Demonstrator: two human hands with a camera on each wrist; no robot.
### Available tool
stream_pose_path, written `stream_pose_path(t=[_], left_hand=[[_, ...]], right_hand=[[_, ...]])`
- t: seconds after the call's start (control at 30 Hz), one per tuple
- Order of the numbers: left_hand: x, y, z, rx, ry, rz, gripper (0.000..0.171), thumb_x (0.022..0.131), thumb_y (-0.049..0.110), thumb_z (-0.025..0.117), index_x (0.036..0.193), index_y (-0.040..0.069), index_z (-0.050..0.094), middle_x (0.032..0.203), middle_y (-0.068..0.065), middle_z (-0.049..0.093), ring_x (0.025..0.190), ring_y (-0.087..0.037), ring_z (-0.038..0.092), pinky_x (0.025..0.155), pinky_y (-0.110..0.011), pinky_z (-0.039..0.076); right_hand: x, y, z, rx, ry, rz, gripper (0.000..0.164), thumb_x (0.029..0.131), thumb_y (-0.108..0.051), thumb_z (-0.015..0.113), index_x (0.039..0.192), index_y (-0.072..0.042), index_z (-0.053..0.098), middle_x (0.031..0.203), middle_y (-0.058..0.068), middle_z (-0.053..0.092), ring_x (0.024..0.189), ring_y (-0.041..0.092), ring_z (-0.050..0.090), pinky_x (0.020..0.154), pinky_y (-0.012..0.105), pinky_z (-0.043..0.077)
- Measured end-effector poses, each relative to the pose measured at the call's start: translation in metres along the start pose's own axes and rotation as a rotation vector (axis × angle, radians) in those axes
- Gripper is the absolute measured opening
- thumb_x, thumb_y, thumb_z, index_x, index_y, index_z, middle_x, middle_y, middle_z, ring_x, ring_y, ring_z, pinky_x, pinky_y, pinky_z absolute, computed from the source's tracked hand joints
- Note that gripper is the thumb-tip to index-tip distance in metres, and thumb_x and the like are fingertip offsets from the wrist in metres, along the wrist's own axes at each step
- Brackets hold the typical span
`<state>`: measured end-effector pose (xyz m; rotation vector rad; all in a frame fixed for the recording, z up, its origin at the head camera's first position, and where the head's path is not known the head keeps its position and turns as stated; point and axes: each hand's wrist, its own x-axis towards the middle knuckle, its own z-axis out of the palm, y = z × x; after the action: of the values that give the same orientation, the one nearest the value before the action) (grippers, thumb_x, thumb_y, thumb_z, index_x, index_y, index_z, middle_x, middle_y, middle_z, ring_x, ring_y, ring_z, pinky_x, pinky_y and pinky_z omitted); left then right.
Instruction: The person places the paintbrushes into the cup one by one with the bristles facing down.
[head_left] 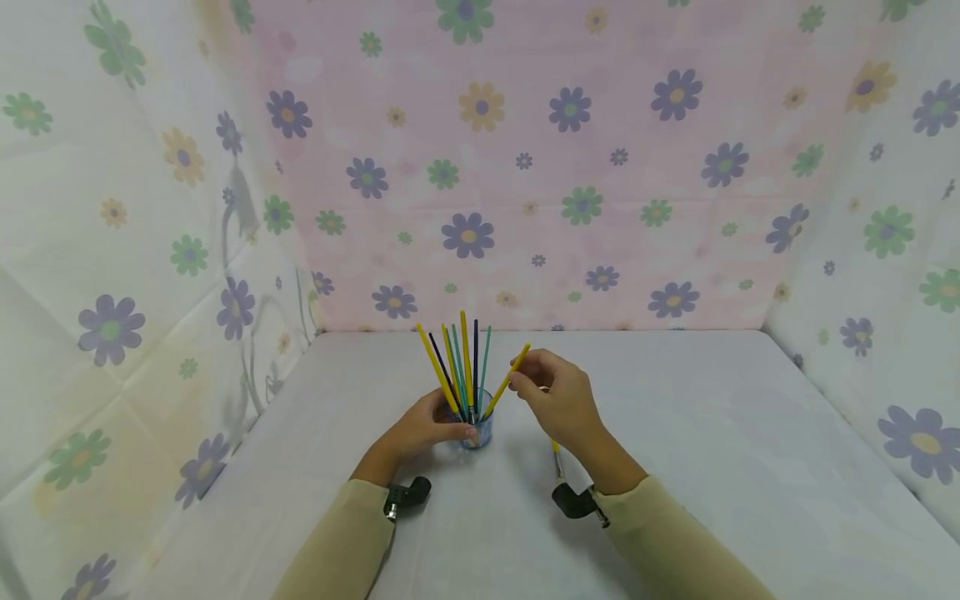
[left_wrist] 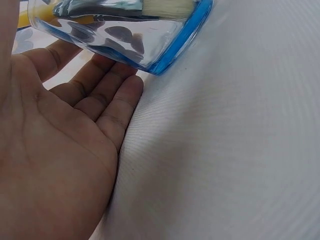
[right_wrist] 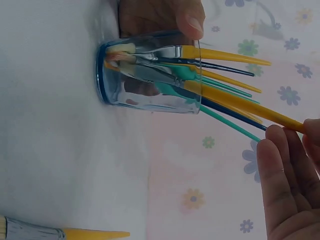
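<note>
A clear glass with a bluish base [head_left: 482, 433] stands upright on the table, several yellow, dark blue and teal paintbrushes leaning in it, bristles down. My left hand [head_left: 415, 431] holds the glass from the left, thumb across the front and fingers behind; its palm shows in the left wrist view. To the right, my right hand [head_left: 561, 402] pinches the upper handle of a yellow paintbrush [right_wrist: 240, 106] between thumb and fingers. The bristle end of that brush is inside the glass. Another yellow-handled paintbrush [right_wrist: 95, 234] lies on the table, partly hidden under the right wrist in the head view.
The white-covered table [head_left: 720, 433] extends around both hands. Floral cloth [head_left: 525, 183] hangs behind it and along both sides. A black wrist mount [head_left: 408, 493] is strapped to the left wrist, and a similar mount [head_left: 576, 502] to the right.
</note>
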<state>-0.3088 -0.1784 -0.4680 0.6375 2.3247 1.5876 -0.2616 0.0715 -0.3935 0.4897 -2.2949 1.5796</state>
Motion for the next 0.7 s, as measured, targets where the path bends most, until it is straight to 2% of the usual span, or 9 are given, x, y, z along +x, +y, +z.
stream_pose_path(t=[0.27,0.43,0.7], left_hand=[[0.001,0.002,0.001,0.01,0.031,-0.037,0.072,0.074,0.038,0.081,0.134,0.022,0.046,0.126,0.004,0.06,0.118,-0.014,0.057,0.108,-0.043,0.036],[0.0,0.002,0.001,0.009,0.027,-0.048,0.07,0.073,0.038,0.082,0.132,0.023,0.047,0.125,0.005,0.06,0.117,-0.012,0.057,0.109,-0.043,0.034],[-0.001,0.003,0.0,0.0,0.009,-0.027,0.065,0.075,0.036,0.081,0.13,0.025,0.048,0.124,0.005,0.061,0.117,-0.013,0.056,0.108,-0.044,0.035]], right_hand=[[0.001,0.006,0.004,0.114,-0.057,0.109,0.011,0.091,-0.024,0.065,0.101,-0.019,0.065,0.093,0.002,0.068,0.083,0.019,0.07,0.069,0.027,0.057],[0.002,0.01,0.003,0.104,-0.063,0.15,0.015,0.092,-0.025,0.065,0.103,-0.016,0.065,0.094,0.003,0.068,0.083,0.018,0.069,0.07,0.027,0.057],[0.003,0.016,0.001,0.045,-0.051,0.166,0.01,0.091,-0.026,0.065,0.099,-0.022,0.065,0.094,0.0,0.067,0.081,0.014,0.068,0.07,0.029,0.057]])
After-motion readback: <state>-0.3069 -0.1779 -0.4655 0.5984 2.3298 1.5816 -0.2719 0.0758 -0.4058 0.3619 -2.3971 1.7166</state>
